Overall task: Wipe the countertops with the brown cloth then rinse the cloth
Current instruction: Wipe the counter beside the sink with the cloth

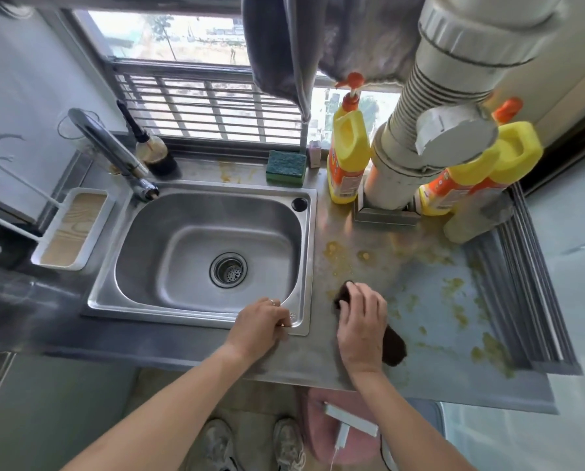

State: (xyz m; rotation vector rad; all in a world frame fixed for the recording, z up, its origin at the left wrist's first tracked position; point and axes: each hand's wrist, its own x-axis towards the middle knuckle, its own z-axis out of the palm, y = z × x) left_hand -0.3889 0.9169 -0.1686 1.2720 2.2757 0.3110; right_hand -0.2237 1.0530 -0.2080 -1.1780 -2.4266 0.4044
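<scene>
The brown cloth (393, 348) lies on the steel countertop (318, 355) just right of the sink (168, 212). My right hand (360, 328) lies on top of the cloth with its fingers spread over it and presses it onto the counter; the cloth shows at the fingertips and beside the wrist. My left hand (260, 326) rests on the sink's front right corner with its fingers curled over the rim. Yellow-green smears (454, 290) cover the counter to the right of the cloth. The tap (114, 154) stands at the sink's back left, with no water running.
Yellow detergent bottles (347, 151) and a wide white pipe (420, 130) stand at the back right. A green sponge (286, 166) lies behind the sink. A white tray (49, 246) sits to its left. A ribbed metal edge (529, 287) bounds the counter on the right.
</scene>
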